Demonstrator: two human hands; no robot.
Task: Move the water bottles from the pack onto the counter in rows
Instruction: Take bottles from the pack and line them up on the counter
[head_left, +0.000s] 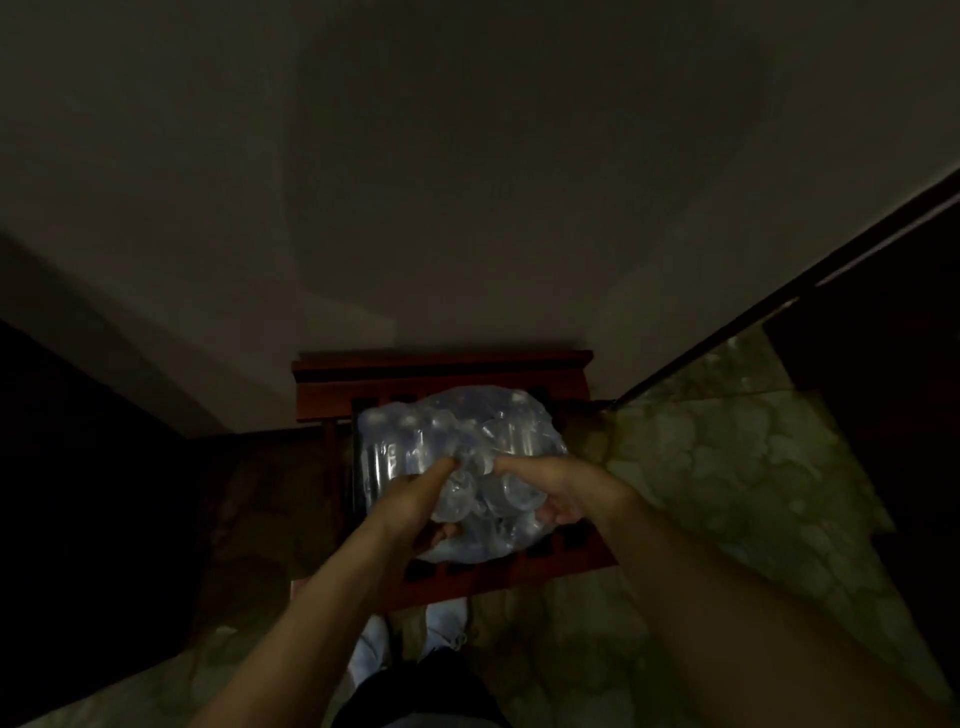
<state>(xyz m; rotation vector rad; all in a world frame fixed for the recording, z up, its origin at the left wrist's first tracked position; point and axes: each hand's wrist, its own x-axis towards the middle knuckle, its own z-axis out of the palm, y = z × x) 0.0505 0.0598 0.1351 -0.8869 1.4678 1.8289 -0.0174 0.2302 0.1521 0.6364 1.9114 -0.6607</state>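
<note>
Dim room: a plain pale wall, mottled stone-tile floor, and a reddish wooden slatted stand against it.

Pack fills the wooden stool; plastic wrap covers the bottles (2 hands already on it). Wall close behind, floor open right.

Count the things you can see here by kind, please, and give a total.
Pack of water bottles: 1 (bottles inside too blurred to count)
Wooden chair: 1
Hands: 2, left hand, right hand
Shoes: 2
Total: 6
</note>
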